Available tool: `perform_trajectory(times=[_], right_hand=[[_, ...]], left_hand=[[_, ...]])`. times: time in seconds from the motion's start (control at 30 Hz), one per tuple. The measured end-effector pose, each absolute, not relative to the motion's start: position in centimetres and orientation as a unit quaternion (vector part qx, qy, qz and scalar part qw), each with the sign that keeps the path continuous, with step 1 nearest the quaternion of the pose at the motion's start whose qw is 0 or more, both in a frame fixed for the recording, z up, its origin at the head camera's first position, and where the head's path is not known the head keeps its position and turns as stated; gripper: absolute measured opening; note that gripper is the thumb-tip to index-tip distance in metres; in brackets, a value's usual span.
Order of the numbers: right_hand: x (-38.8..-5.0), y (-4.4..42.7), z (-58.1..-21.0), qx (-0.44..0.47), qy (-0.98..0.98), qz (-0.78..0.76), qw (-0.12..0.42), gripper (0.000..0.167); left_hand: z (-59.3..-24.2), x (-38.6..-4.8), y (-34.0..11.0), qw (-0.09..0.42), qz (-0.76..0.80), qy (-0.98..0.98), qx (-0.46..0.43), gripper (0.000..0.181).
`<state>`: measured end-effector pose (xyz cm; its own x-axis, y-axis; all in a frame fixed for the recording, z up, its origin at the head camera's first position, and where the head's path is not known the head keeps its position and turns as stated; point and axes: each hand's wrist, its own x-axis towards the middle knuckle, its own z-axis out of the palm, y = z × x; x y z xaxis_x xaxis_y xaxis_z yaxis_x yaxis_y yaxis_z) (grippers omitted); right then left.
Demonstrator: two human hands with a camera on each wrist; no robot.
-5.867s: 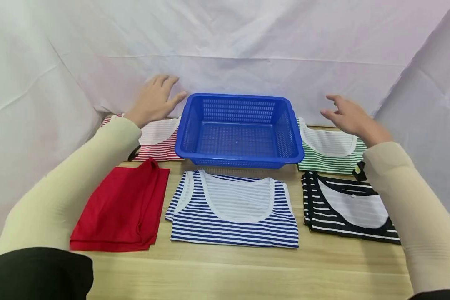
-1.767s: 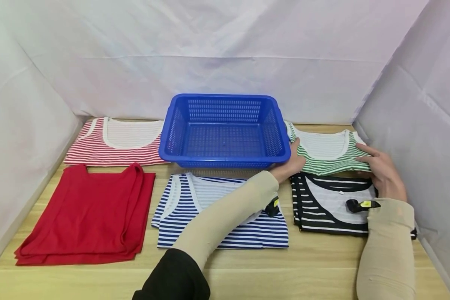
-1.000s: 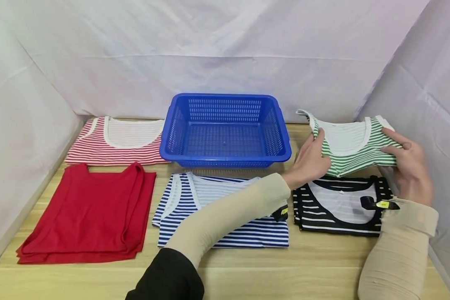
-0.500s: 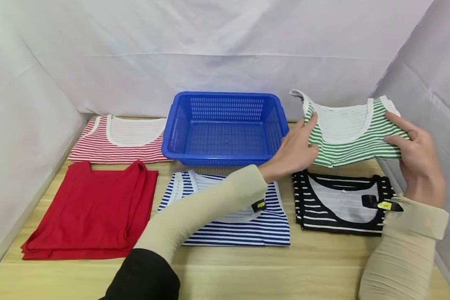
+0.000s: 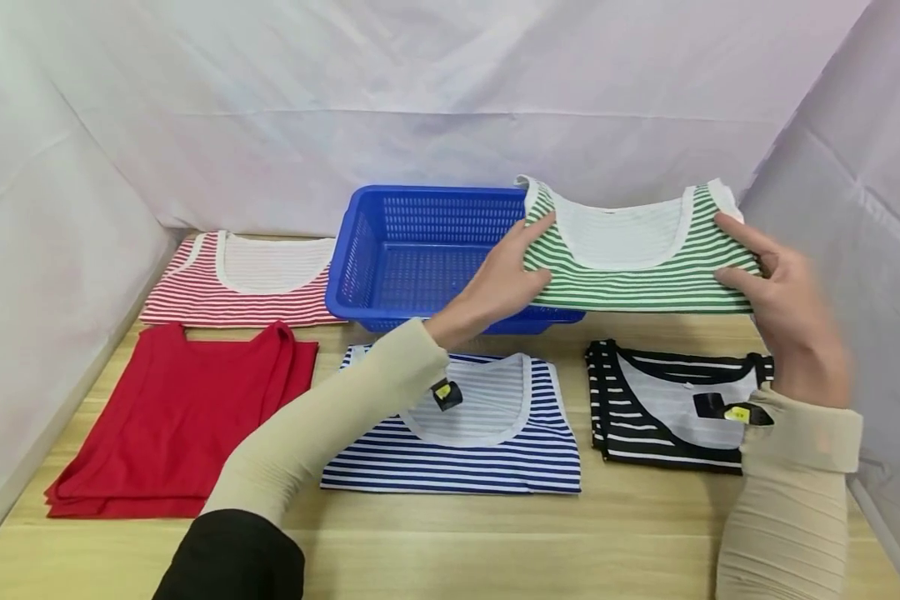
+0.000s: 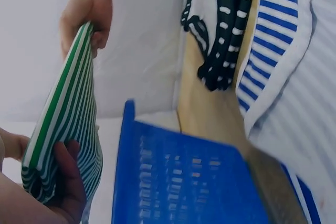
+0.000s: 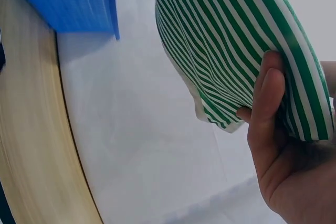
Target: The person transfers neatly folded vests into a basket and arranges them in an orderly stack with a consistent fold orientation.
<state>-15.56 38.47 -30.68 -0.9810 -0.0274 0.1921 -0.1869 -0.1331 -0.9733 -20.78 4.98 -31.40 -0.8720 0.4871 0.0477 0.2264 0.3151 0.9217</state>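
Note:
A folded green-and-white striped tank top (image 5: 637, 283) is held up off the table between both hands. My left hand (image 5: 498, 279) pinches its left side, and my right hand (image 5: 795, 308) grips the right side. In the left wrist view the top (image 6: 73, 108) hangs edge-on, with fingers on either side of the fold. The right wrist view shows the right hand (image 7: 289, 156) clasping the striped cloth at its folded edge. Part of the top covers the right end of the blue plastic basket (image 5: 420, 314), whose visible inside holds nothing.
Folded tank tops lie on the wooden table (image 5: 510, 550): red-striped (image 5: 247, 310) at back left, plain red (image 5: 187, 417) in front of it, blue-striped (image 5: 465, 475) in the middle under my left forearm, black-striped (image 5: 645, 442) at right. White cloth walls (image 5: 435, 83) stand behind and beside.
Both hands first reached down to the green-striped top beside the basket, took hold of it and raised it. Since then they have carried it left, over the basket's right end.

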Motion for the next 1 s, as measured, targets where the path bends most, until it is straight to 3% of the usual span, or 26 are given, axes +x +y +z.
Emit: perform_trajectory(times=[0.37, 1.0], right_hand=[[-16.4, 33.4, -30.0, 0.121, -0.652, 0.739, 0.118, 0.064], [-17.9, 27.9, -30.6, 0.175, -0.683, 0.707, 0.058, 0.066]], left_hand=[[-30.3, -22.0, 0.2, 0.072, 0.599, 0.76, 0.243, 0.081], [-31.5, -20.8, -7.3, 0.008, 0.631, 0.743, 0.223, 0.076]])
